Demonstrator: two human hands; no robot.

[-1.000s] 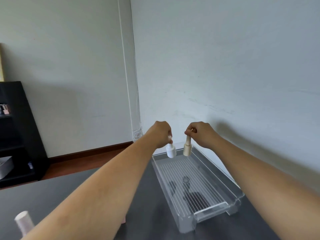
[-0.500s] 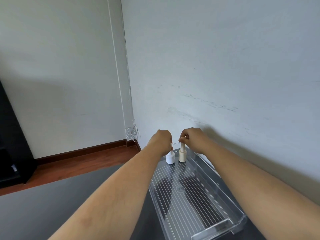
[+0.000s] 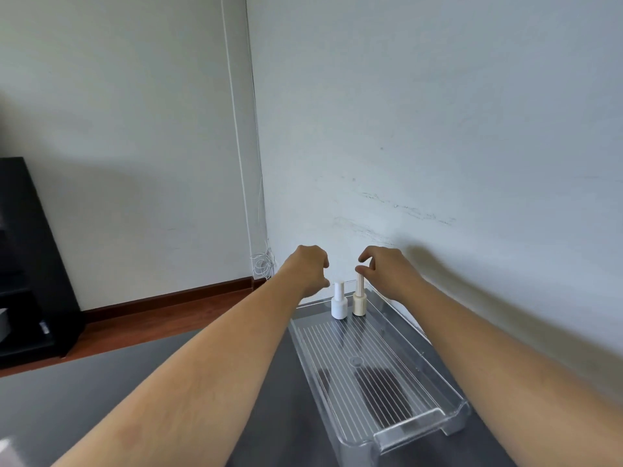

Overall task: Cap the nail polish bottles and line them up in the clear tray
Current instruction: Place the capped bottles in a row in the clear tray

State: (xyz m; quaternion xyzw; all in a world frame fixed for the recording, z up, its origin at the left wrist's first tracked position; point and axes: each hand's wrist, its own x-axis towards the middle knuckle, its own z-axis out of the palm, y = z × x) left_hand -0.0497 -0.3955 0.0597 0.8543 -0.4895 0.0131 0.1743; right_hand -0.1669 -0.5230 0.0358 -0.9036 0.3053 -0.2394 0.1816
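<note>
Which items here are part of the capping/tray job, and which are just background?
Job: white bottle, beige bottle, clear tray, left hand open, right hand fingertips at the beige cap.

Background: black shelf, coiled white cable, grey table.

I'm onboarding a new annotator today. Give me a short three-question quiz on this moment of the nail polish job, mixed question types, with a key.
1. True or false: the white bottle and the beige bottle stand upright side by side at the far end of the clear tray.
2. Which hand has fingertips at a bottle cap?
A. left hand
B. right hand
C. both
3. Fill in: both bottles in the tray already have their ____ on.

Key
1. True.
2. B. The right hand's fingertips are at the top of the beige bottle's cap; the left hand is open beside the white bottle, clear of it.
3. caps
</note>
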